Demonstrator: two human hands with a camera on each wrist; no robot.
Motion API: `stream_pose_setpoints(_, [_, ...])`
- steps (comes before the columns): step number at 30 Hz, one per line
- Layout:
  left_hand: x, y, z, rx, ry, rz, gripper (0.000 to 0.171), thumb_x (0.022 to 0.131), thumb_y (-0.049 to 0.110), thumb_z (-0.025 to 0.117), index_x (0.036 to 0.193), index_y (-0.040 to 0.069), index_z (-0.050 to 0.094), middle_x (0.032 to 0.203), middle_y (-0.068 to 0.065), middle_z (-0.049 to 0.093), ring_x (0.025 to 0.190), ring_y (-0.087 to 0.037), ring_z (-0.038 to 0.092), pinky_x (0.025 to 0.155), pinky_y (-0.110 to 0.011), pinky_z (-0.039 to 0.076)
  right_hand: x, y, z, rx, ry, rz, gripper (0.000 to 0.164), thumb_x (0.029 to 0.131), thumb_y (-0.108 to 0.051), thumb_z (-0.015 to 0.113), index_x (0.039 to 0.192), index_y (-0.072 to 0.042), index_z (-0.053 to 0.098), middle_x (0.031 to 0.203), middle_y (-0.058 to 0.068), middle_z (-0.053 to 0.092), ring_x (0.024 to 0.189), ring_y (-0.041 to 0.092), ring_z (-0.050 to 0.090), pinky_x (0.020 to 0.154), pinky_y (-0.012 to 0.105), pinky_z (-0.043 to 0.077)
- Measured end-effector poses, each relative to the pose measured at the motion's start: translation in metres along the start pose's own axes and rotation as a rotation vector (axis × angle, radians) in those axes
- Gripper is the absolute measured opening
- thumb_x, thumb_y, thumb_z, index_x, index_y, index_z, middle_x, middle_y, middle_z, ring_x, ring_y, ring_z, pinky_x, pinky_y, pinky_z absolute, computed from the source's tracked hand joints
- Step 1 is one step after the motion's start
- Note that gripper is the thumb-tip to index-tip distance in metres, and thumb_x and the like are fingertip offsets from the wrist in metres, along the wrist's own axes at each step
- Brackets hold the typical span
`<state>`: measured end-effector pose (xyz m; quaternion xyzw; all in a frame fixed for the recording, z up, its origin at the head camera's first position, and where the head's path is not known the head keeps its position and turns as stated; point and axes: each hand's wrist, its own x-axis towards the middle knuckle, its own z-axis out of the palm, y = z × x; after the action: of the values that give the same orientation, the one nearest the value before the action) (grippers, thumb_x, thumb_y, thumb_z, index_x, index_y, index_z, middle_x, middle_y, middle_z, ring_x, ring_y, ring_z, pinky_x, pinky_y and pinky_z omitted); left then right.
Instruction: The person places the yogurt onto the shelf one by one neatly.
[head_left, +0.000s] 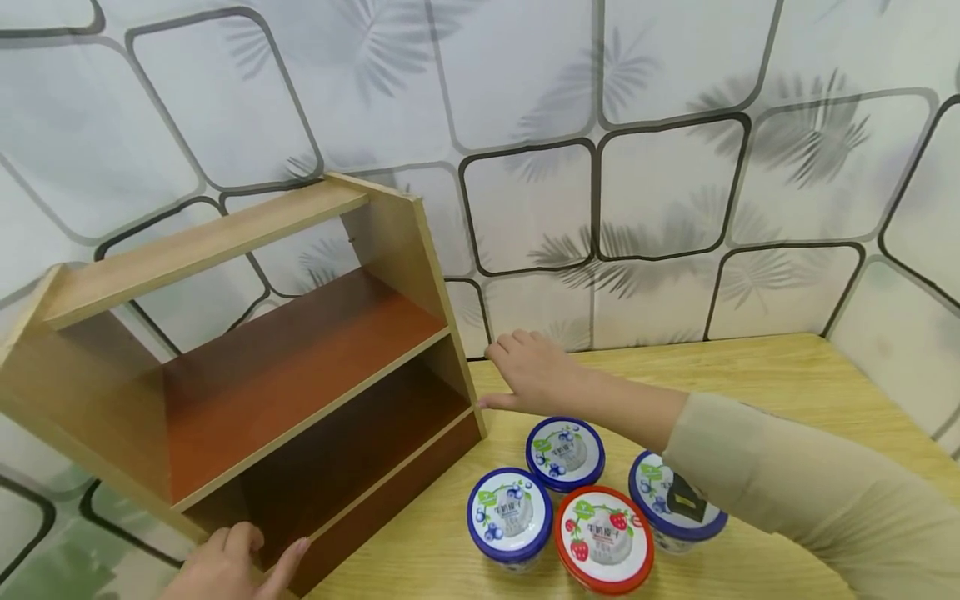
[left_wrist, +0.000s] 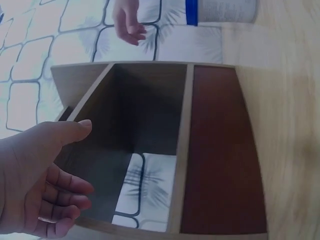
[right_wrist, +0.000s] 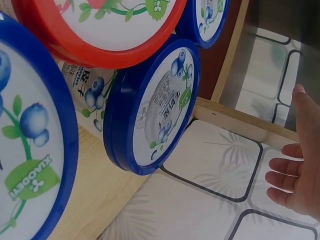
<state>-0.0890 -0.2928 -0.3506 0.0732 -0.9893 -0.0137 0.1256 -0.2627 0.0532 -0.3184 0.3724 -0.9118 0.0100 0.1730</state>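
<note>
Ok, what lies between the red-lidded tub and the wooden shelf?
In the head view, a blue-lidded tub stands between the red-lidded tub and the wooden shelf, then a strip of bare tabletop.

The shelf's [head_left: 300, 367] open compartments leave passage; four tubs [head_left: 604, 542] obstruct the table [head_left: 750, 371] alongside.

Tubs [head_left: 604, 542] rt. of shelf [head_left: 300, 367]

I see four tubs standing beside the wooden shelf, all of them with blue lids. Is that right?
Not quite: the head view shows one red-lidded tub. The other three tubs have blue lids, and all four stand beside the wooden shelf.
</note>
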Motion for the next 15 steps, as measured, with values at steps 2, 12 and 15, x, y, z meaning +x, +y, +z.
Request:
stream_pose_setpoints(2, [-0.002, -0.003, -0.001, -0.017, 0.162, 0.044, 0.065, 0.073, 0.064, 0.062, 0.072, 0.000, 0.055, 0.064, -0.007, 0.053, 0.053, -0.022, 0.050, 0.047, -0.035, 0.039, 0.002, 0.000, 0.001, -0.016, 0.032, -0.005, 0.067, 0.083, -0.062, 0.053, 0.116, -0.004, 0.058, 0.110, 0.011, 0.062, 0.101, 0.028, 0.058, 0.085, 0.040, 0.048])
stream_pose_setpoints(12, [-0.004, -0.016, 0.001, -0.057, 0.607, 0.181, 0.083, 0.078, 0.078, 0.035, 0.068, 0.000, 0.059, 0.061, -0.014, 0.057, 0.049, -0.034, 0.050, 0.044, -0.044, 0.038, 0.012, -0.001, 0.008, -0.104, 0.151, -0.031, 0.068, 0.080, -0.064, 0.057, 0.111, -0.003, 0.060, 0.102, 0.008, 0.064, 0.096, 0.026, 0.060, 0.080, 0.039, 0.048])
stream_pose_setpoints(15, [-0.005, -0.021, 0.000, -0.046, 0.635, 0.187, 0.078, 0.076, 0.077, 0.041, 0.066, 0.002, 0.059, 0.059, -0.013, 0.057, 0.050, -0.033, 0.051, 0.044, -0.045, 0.038, 0.016, 0.001, 0.012, -0.131, 0.208, -0.048, 0.068, 0.078, -0.064, 0.058, 0.109, -0.003, 0.060, 0.099, 0.008, 0.064, 0.092, 0.026, 0.061, 0.078, 0.038, 0.049])
